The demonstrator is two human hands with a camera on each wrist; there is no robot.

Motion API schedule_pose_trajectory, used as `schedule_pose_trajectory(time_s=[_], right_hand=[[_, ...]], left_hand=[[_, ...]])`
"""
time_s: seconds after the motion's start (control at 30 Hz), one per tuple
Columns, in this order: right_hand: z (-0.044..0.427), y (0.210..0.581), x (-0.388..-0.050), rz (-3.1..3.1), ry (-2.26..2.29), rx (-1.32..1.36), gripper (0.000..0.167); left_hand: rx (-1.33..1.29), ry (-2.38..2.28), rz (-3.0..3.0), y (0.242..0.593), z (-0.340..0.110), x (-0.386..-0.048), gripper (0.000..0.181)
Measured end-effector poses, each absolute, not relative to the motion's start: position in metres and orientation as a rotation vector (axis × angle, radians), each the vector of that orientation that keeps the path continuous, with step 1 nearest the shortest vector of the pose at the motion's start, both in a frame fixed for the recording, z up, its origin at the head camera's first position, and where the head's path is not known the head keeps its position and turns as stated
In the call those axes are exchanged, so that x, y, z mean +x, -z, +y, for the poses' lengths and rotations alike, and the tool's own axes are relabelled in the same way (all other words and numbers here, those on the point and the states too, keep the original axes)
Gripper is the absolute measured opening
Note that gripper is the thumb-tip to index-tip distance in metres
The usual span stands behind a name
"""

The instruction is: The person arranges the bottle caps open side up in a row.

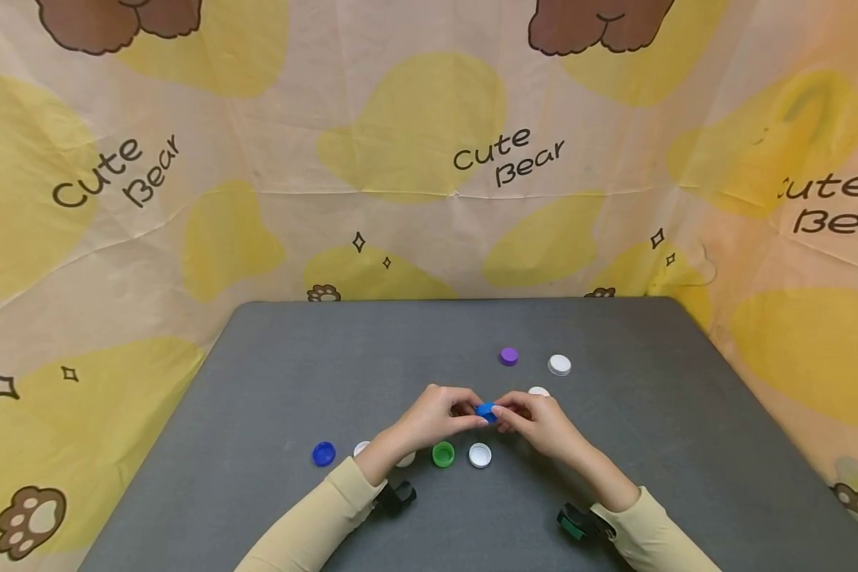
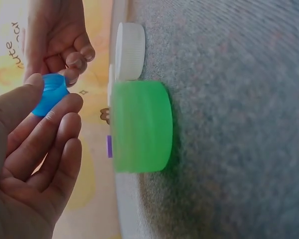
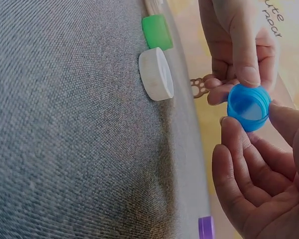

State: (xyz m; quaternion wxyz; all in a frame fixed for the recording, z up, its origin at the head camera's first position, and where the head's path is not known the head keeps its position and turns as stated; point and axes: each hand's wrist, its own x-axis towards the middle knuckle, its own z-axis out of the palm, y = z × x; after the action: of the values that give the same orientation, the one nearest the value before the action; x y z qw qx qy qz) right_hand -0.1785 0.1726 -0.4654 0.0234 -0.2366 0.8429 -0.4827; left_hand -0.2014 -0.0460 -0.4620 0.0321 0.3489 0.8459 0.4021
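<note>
Above the grey table, both hands meet at a light blue bottle cap (image 1: 486,411). My left hand (image 1: 443,416) pinches it between thumb and fingers from the left. From the other side my right hand (image 1: 541,421) pinches the same cap. In the right wrist view the blue cap (image 3: 248,107) shows its hollow inside and round rim. A green cap (image 1: 443,454) lies on the table below the hands, with a white cap (image 1: 480,455) to its right; both have their hollow sides up.
A dark blue cap (image 1: 323,454) lies at the left; white caps beside it are partly hidden by the left forearm. Farther back are a purple cap (image 1: 509,357) and a white cap (image 1: 560,365). Another white cap (image 1: 539,391) peeks out behind the right hand. Patterned cloth (image 1: 415,159) hangs behind the table.
</note>
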Motion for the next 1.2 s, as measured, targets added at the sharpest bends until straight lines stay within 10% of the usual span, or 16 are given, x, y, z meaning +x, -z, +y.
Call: schedule_pose_trajectory(time_s=[1.2], right_hand=[[0.177, 0.463, -0.175, 2.564, 1.491, -0.557, 0.025]], left_hand=[[1.133, -1.229, 2.680, 0.465, -0.035, -0.198, 0.027]])
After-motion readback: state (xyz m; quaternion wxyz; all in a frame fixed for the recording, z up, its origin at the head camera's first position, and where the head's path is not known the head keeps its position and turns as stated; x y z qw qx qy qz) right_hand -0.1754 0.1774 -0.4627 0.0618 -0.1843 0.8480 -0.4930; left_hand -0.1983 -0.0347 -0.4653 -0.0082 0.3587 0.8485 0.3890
